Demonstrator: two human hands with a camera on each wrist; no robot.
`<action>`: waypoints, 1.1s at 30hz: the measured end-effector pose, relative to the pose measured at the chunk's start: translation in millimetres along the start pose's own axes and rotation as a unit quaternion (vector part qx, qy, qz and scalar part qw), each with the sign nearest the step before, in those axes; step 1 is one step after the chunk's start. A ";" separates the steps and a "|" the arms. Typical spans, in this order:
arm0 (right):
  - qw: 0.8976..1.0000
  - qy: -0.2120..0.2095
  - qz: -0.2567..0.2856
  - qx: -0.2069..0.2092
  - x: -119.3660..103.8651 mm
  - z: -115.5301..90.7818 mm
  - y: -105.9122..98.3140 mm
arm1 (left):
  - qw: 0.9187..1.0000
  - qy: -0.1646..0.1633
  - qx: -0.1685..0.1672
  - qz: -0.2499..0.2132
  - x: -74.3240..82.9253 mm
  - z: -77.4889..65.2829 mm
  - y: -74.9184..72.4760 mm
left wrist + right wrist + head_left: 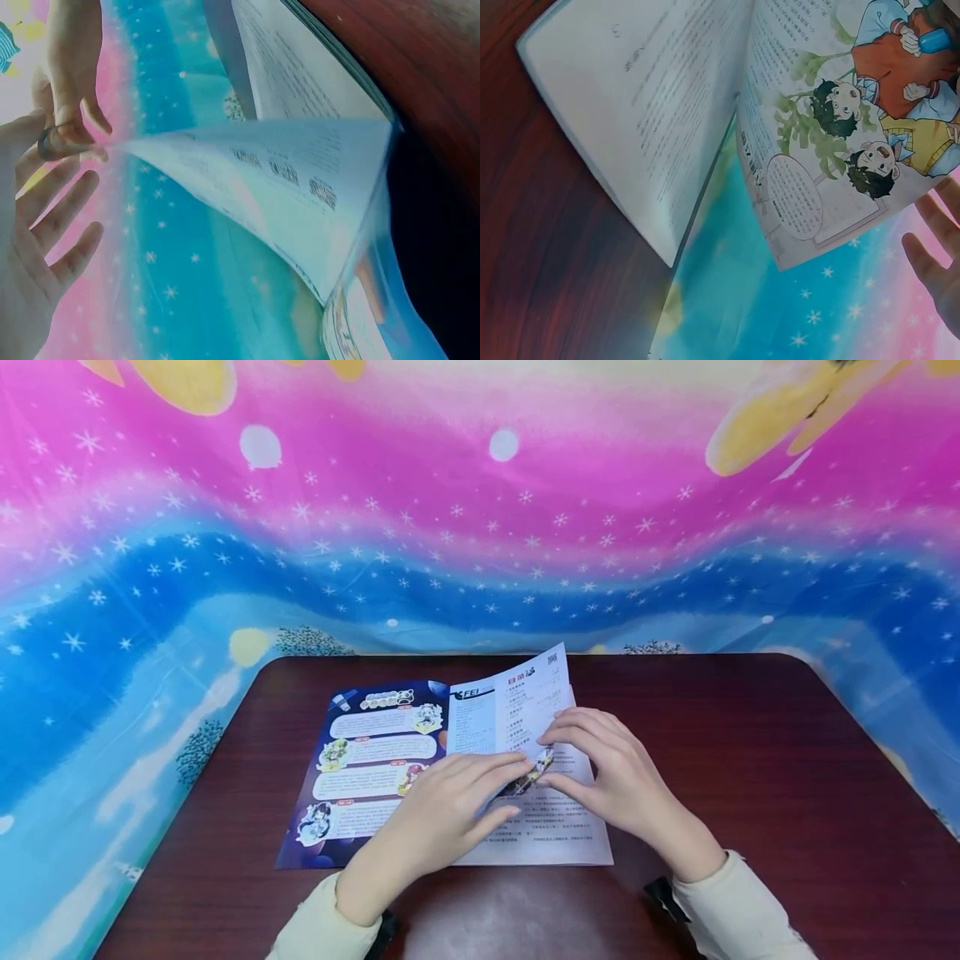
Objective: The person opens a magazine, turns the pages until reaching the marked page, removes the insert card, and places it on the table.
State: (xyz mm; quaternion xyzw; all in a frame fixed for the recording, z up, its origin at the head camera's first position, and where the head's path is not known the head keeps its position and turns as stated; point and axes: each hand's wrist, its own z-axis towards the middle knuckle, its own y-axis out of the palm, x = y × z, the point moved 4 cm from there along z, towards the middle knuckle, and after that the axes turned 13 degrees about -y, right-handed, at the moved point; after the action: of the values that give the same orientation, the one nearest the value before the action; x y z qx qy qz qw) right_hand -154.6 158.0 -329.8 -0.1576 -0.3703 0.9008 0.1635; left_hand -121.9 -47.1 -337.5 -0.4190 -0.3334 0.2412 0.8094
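An open magazine (360, 860) lies on the table, its left page dark blue with cartoon figures and white text boxes. One right-hand page (472, 718) is lifted, and its lower part curls up between the two hands. My right hand (622, 768) pinches the raised edge between thumb and fingers. Almost straight fingers of my left hand (450, 810) touch the curled page from the left, the thumb held apart. In the left wrist view, the page (285, 172) stretches toward both hands. Cartoon children show on the lifted page (795, 135) in the right wrist view.
The dark reddish-brown table (787, 777) extends around the magazine on both sides. Behind it hangs a pink and blue cloth (480, 543) with snowflake prints, meeting the table's far edge. More printed pages (562, 852) lie flat beneath the lifted one.
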 end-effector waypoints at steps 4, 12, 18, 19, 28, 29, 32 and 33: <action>1.000 -0.011 0.004 0.014 -0.2 1.1 0.6 | 1.000 0.023 0.012 -0.010 3.1 3.1 2.6; 0.999 -0.033 0.011 0.032 -4.9 0.1 -0.7 | 1.000 0.016 0.026 0.002 -1.1 -0.3 1.4; 0.997 -0.063 0.026 0.046 -10.6 -2.7 -6.9 | 0.999 -0.009 0.034 0.014 -11.1 -6.9 -2.9; 0.997 -0.063 0.025 0.045 -10.8 -3.9 -7.7 | 0.999 -0.015 0.039 0.015 -13.6 -9.0 -3.9; 0.998 -0.055 0.014 0.014 -5.7 -25.1 -7.8 | 0.989 -0.043 0.141 0.011 -36.9 -32.6 -22.3; 0.999 -0.051 0.013 0.005 -4.9 -27.8 -7.5 | 0.988 -0.048 0.144 0.013 -39.7 -35.4 -24.6; 0.999 -0.029 0.008 -0.029 -1.9 -36.4 -6.4 | 0.987 -0.062 0.147 0.023 -46.7 -43.3 -31.0; 0.999 -0.022 0.006 -0.042 -0.9 -39.1 -6.1 | 0.987 -0.065 0.148 0.028 -48.8 -45.8 -32.8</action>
State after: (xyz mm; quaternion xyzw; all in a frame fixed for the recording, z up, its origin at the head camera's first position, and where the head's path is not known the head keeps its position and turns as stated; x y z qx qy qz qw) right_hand -136.9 185.8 -351.7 -0.1467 -0.4102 0.8886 0.1434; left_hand -116.7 -121.0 -346.0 -0.2876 -0.3342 0.3367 0.8320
